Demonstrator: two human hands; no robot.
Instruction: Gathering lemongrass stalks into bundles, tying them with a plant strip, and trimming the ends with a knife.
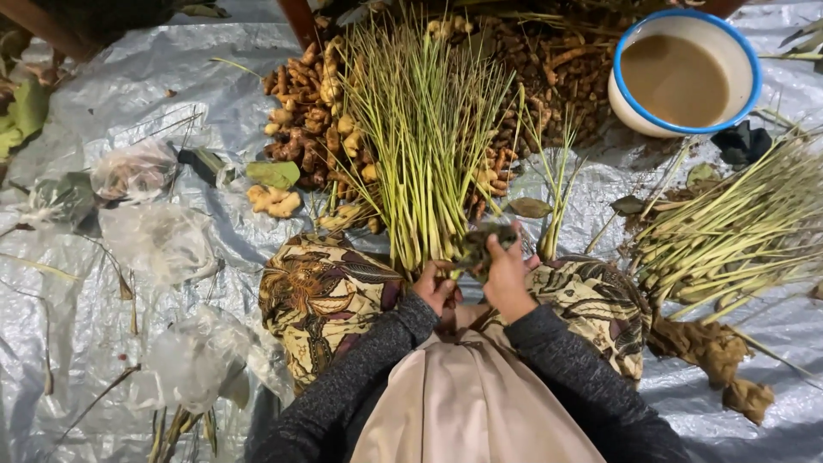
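A big bunch of green lemongrass stalks [420,129] fans out in front of my knees, its base ends pointing toward me. My left hand [435,287] grips the base of the bunch from the left. My right hand [507,276] is closed on a dark wilted leaf [487,240] pressed against the same stalk ends. Both hands meet just above my lap, between my patterned-cloth knees [321,296].
A pile of brown ginger-like roots [313,120] lies behind the bunch. A white bowl with a blue rim [686,129] holding murky liquid stands at the upper right. More lemongrass [737,227] lies on the right. Clear plastic bags [159,240] sit on the grey tarp [129,77].
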